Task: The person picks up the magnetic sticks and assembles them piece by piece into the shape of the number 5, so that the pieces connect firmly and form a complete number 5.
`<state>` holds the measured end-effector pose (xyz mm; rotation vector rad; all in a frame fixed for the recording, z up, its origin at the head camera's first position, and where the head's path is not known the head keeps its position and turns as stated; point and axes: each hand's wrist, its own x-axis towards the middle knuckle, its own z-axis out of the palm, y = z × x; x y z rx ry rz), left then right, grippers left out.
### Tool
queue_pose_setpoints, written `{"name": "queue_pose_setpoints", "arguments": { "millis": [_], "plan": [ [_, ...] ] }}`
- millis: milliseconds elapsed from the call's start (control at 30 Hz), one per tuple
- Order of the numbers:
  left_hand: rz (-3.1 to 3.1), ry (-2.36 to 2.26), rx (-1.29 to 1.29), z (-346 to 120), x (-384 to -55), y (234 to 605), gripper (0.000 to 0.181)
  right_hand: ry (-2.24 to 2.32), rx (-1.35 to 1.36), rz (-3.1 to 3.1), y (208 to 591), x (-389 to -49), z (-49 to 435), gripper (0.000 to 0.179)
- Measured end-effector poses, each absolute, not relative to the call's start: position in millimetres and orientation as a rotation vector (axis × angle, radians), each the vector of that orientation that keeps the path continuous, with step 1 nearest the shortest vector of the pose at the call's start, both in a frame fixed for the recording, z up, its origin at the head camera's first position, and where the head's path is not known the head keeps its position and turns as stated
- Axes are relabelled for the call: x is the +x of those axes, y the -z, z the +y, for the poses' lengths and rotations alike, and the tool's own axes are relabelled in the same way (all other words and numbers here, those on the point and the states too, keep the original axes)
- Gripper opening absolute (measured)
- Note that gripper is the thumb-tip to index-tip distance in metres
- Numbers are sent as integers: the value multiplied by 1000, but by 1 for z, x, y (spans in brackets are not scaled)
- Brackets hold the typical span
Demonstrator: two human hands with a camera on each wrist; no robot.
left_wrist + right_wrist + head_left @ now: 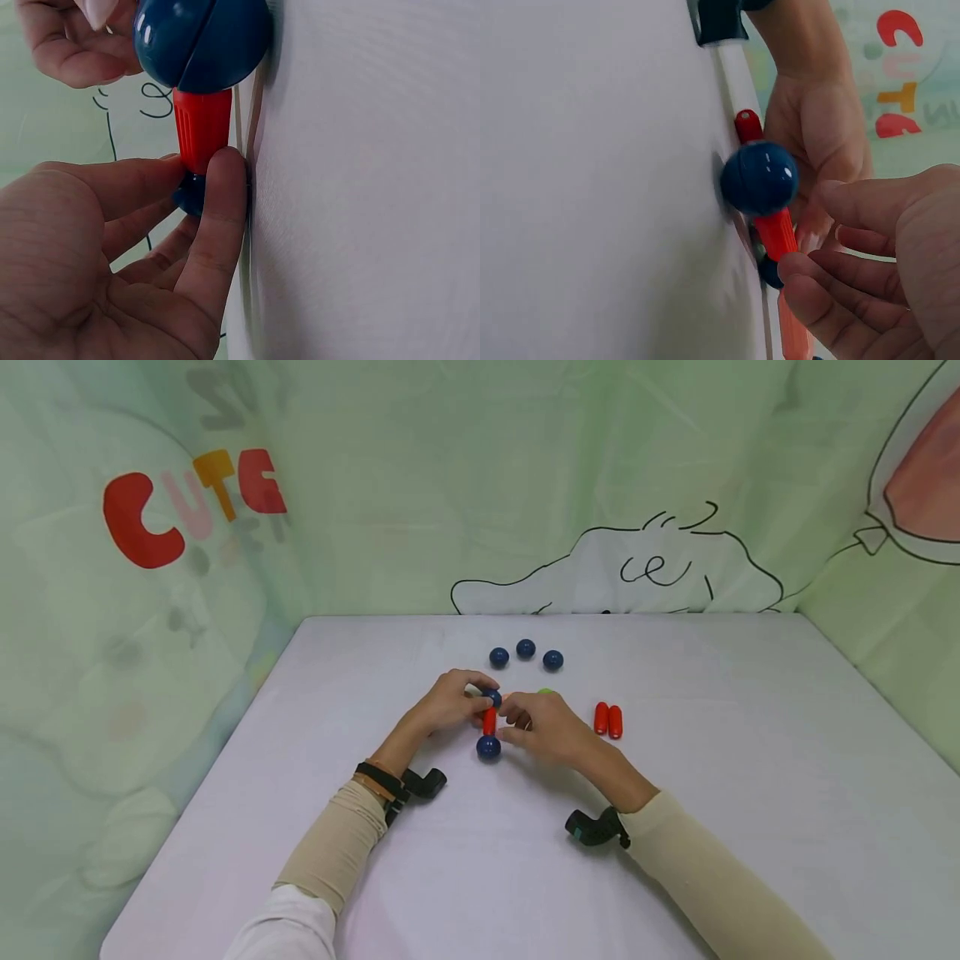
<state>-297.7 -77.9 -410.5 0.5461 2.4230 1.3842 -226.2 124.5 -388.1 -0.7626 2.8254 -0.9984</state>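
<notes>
In the head view, my left hand (456, 700) pinches a dark blue ball (495, 697) at the far end of a red rod (489, 722). A second blue ball (488, 747) sits at the rod's near end, close on the tabletop. The left wrist view has my thumb and fingers (225, 187) round the far ball, while the near ball (202, 45) fills the top. My right hand (551, 727) is just right of the joined pieces, thumb and fingertips apart. In the right wrist view its fingertips (799, 274) overlap the red rod and an orange rod (795, 330).
Three loose blue balls (526, 648) lie farther back on the white table (465, 868). Two red rods (608, 720) lie side by side to the right. A green piece (545, 691) shows partly behind my right hand. Printed cloth (390, 510) hangs behind the table.
</notes>
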Motion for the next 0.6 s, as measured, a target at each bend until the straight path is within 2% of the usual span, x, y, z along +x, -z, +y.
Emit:
{"name": "queue_pose_setpoints", "arguments": {
  "millis": [600],
  "plan": [
    [2468, -1348, 557, -77, -298, 412, 31, 996, -544, 2997, 376, -247, 168, 20]
  ]
}}
